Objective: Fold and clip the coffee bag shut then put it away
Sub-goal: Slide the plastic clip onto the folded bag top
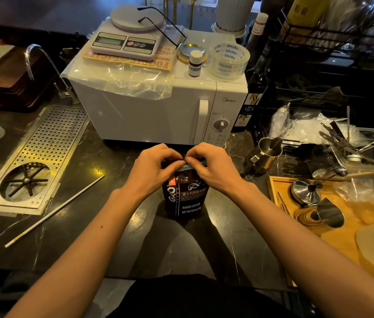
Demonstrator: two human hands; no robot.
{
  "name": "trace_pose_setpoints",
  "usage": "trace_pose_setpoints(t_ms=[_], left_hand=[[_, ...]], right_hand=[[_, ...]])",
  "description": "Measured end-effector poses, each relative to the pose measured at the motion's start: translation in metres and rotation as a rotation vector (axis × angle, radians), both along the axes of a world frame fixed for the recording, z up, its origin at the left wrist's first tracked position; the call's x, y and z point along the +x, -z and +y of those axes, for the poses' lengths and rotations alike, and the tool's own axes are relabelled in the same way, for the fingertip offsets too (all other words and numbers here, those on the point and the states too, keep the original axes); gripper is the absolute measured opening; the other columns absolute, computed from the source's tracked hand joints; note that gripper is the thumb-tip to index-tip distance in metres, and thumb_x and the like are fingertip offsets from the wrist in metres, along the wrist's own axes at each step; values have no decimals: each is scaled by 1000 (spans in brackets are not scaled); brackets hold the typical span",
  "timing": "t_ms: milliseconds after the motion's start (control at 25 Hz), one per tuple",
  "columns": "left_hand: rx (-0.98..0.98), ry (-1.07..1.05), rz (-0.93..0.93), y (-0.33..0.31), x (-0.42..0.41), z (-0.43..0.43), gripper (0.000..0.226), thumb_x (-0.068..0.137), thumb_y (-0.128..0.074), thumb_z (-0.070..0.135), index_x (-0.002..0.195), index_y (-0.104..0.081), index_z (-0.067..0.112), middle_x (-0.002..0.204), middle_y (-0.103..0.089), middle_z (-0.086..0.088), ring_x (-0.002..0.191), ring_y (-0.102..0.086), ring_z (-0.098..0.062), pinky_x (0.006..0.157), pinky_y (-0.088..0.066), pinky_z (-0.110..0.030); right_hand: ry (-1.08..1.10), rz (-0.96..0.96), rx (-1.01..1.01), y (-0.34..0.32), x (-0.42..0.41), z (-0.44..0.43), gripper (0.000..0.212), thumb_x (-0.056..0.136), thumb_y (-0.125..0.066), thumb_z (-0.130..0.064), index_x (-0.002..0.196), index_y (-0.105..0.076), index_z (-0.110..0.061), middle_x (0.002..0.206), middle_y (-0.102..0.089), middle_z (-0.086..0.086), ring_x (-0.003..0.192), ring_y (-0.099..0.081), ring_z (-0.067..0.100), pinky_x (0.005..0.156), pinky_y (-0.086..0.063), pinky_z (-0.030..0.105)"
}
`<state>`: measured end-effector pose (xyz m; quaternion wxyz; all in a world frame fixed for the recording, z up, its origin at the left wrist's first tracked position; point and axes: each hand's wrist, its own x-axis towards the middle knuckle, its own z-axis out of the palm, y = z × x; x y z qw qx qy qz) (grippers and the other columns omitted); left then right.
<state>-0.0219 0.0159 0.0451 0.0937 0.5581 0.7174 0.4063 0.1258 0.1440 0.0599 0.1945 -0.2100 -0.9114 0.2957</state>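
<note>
A dark brown coffee bag stands upright on the black marble counter, just in front of the microwave. My left hand and my right hand both pinch its top edge from either side, thumbs and forefingers meeting at the middle. The bag's top looks folded over under my fingers. A thin dark strip runs along the fold between my fingertips; I cannot tell whether it is a clip. A long white stick lies on the counter to the left of the bag.
A white microwave stands right behind the bag, with a scale and a tape roll on top. A perforated drain tray lies left. Steel pitchers, a wooden tray and a dark bottle crowd the right.
</note>
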Motion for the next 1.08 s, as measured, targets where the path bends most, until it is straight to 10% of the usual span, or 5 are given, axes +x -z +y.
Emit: trace_pose_setpoints(t_ms=[200,560,880,1080], left_hand=[[26,-1,29,2,3,2,7,85,-71,23,82,-72,16,78,-66,6,75,-63,-11,66,-54,-39],[21,-48,-224,3,-3,-10,3,82,-76,18,82,-73,20,79,-71,6,77,-68,-9,69,-56,-22],[-3,-71,-523,11,-1,-18,8,84,-73,19,88,-75,26,86,-76,6,87,-72,-11,77,-58,-29],[-187,69,-153,5,-6,-15,36,76,-81,35,108,-71,23,98,-68,9,92,-64,-4,79,-52,-21]], right_hand=[[74,0,125,2,-1,-9,10,86,-60,-27,85,-68,-22,84,-68,-7,82,-63,15,65,-50,34],[174,52,-223,2,11,6,10,84,-73,-17,76,-71,-22,71,-67,-11,69,-62,-1,66,-46,10],[217,98,-409,6,27,8,8,87,-72,-18,82,-74,-12,79,-73,6,78,-69,22,76,-58,43],[4,-26,-293,2,28,6,23,87,-72,-25,107,-70,-15,101,-71,-2,93,-66,12,80,-55,29]])
